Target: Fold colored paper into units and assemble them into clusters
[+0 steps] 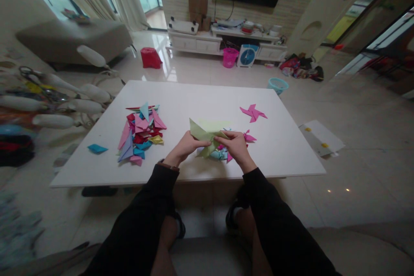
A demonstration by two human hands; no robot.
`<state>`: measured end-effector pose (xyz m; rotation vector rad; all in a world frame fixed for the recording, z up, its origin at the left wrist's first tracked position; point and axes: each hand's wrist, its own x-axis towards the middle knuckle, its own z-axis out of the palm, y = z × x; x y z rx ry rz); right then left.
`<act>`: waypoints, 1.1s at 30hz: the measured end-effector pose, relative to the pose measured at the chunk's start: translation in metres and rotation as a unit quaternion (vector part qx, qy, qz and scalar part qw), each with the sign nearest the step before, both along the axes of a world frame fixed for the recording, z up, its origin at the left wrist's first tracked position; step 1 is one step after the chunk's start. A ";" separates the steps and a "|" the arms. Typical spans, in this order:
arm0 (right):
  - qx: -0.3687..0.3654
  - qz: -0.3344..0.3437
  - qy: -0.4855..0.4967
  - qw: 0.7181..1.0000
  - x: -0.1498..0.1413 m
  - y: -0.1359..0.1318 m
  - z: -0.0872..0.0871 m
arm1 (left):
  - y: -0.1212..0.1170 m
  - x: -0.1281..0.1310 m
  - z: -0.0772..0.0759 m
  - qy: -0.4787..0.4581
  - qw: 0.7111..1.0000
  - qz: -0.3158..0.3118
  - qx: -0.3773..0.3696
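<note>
Both hands pinch a light green folded paper piece (204, 134) above the near middle of the white table (291, 155). My left hand (185, 146) grips its left side, fingers closed. On the right side, my right hand (233, 144) is closed on it too. Beneath the hands lie pink and blue folded papers (223, 154). A finished pink paper pinwheel (253, 113) rests farther right on the table.
A heap of folded coloured papers (140, 133) lies on the table's left part, with one blue piece (97, 148) apart near the left edge. A white sheet (321, 138) lies on the floor to the right. Baskets, a TV stand and a sofa stand beyond.
</note>
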<state>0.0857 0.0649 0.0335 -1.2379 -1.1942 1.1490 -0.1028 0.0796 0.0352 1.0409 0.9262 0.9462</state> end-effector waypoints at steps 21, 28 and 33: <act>-0.061 0.075 0.046 0.994 0.005 -0.007 0.012 | -0.003 0.001 0.003 -0.027 0.999 -0.037 -0.014; -0.058 0.075 -0.003 0.996 0.006 -0.003 0.003 | -0.003 0.002 0.001 -0.017 0.999 -0.033 -0.024; -0.055 0.062 0.002 0.997 0.004 -0.005 0.008 | -0.003 0.003 0.001 -0.001 0.999 -0.027 -0.033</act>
